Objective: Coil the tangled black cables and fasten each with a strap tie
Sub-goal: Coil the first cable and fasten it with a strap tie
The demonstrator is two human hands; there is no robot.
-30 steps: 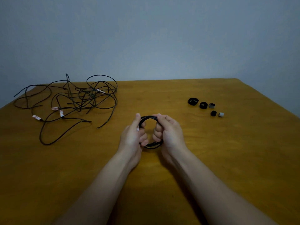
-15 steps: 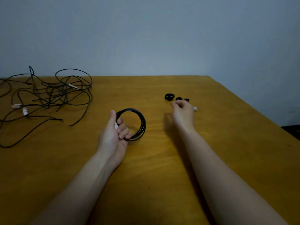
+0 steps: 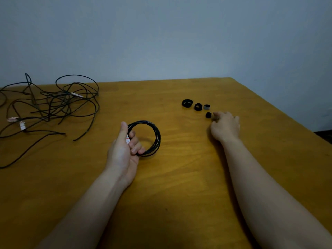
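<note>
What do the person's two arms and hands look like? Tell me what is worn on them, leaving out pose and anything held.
The left hand and right hand are bare: no gloves, rings or markings show. The left forearm and right forearm are likewise uncovered, with no sleeves, watch or bands down to the picture's lower edge.

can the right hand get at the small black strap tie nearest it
Probably yes: the right hand sits right beside the small black strap tie, fingertips nearly touching it, nothing between them. The left hand holds the coiled cable, well clear.
</note>
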